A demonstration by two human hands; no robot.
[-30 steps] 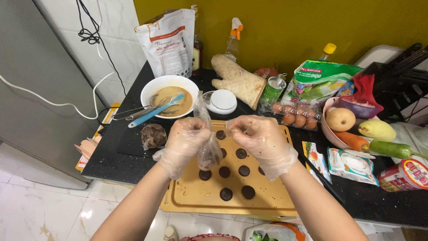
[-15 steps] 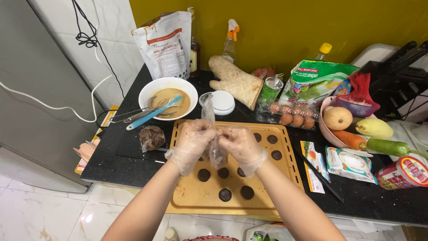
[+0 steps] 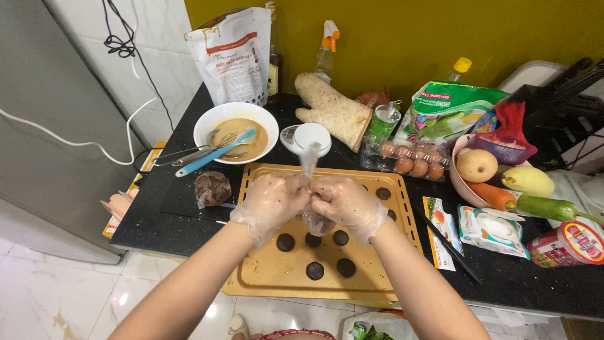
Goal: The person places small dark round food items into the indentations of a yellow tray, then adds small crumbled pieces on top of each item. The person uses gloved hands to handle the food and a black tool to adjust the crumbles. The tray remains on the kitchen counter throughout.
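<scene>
Left hand: the gloved left hand (image 3: 272, 203), at frame centre, is curled tight around the clear plastic piping bag (image 3: 311, 189), touching the other hand.
Right hand: the gloved right hand (image 3: 347, 206) is also closed on the bag, fingers pressed into its lower part.
Bag: it is held upright over the tan rectangular baking tray (image 3: 264, 277); its twisted top rises above the knuckles and its dark-filled tip hangs just below the hands.
Tray contents: seven dark round blobs of batter (image 3: 314, 271) are visible, five below the hands and two towards the tray's right edge; more may be hidden under the hands.
Other counts: one white bowl of tan batter (image 3: 236, 132) at upper left, with a blue spatula (image 3: 214, 154) and a wire whisk resting in it; one quilted oven mitt (image 3: 333, 110); one clear egg carton (image 3: 406, 162) showing about six brown eggs; one carrot (image 3: 494, 196) and one cucumber (image 3: 546, 206) at right.
Risk: a hard squeeze could likely make the blobs run together, as they sit close.
Risk: the thin bag may burst or leak at the twist if grip slackens there.
</scene>
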